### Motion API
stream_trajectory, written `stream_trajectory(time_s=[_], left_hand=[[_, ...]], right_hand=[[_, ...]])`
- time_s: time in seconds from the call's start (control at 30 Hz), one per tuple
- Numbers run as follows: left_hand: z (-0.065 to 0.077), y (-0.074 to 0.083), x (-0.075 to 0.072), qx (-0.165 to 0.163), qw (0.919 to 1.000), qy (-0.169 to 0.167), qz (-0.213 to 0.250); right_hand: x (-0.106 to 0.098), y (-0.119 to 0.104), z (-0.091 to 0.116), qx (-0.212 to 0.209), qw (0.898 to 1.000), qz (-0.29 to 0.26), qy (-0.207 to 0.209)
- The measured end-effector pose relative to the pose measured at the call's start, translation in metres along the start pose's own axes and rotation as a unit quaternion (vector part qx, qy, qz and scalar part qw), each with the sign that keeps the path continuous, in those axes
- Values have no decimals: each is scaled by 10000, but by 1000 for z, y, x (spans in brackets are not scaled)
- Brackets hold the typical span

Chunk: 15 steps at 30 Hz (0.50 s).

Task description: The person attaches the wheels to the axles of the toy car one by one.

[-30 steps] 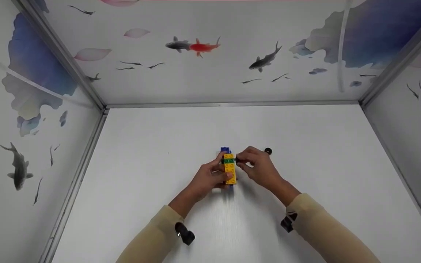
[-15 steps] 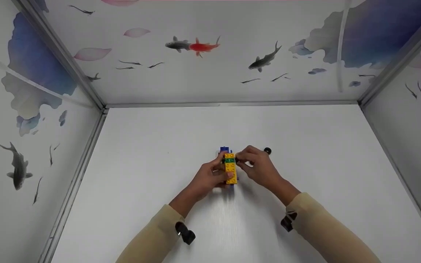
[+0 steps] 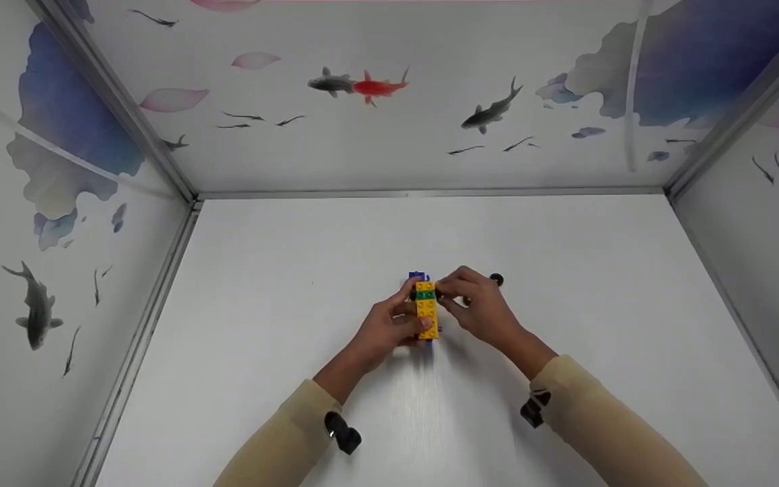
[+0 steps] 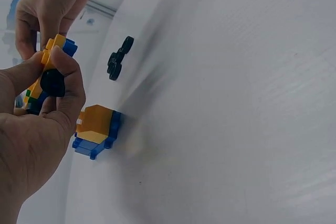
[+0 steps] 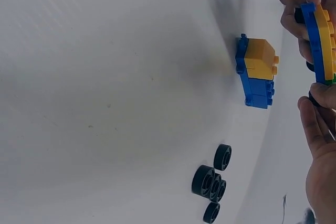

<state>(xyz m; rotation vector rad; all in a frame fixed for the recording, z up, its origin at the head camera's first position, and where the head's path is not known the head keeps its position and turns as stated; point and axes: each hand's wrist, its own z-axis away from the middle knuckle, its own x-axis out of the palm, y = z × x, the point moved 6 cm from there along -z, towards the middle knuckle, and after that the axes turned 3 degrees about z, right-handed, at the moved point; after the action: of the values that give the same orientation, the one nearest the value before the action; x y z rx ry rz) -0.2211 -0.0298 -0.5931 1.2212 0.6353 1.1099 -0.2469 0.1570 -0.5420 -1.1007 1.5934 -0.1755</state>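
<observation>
A toy vehicle of yellow and green bricks on a blue base [image 3: 427, 310] is raised off the table. My left hand [image 3: 386, 328] grips it from the left, with the thumb across the studded yellow top. On its near side in the left wrist view sits a black wheel [image 4: 52, 83]. My right hand [image 3: 483, 308] is at the vehicle's right side by the green row. Thumb and fingers there pinch another black wheel [image 5: 313, 99] against the blue base, mostly hidden by the fingertips.
A second build of yellow and blue bricks [image 5: 260, 59] stands on the white table [image 3: 295, 270] beyond the held vehicle. Several loose black wheels [image 5: 203, 180] lie on the right; one wheel [image 3: 496, 279] shows behind my right hand. Printed panels [image 3: 403, 149] wall the table in.
The vehicle and my right hand have shifted very slightly away from my body. Both hands keep the same grip.
</observation>
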Motion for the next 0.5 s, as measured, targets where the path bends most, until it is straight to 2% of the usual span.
stream_trajectory(time_s=[0.23, 0.5], left_hand=[[0, -3, -3, -20, 9999, 69, 157], [-3, -3, -11, -63, 9991, 325, 252]], right_hand=[[1, 7, 2, 269, 9994, -140, -187], [-13, 25, 5, 552, 9970, 466, -292]])
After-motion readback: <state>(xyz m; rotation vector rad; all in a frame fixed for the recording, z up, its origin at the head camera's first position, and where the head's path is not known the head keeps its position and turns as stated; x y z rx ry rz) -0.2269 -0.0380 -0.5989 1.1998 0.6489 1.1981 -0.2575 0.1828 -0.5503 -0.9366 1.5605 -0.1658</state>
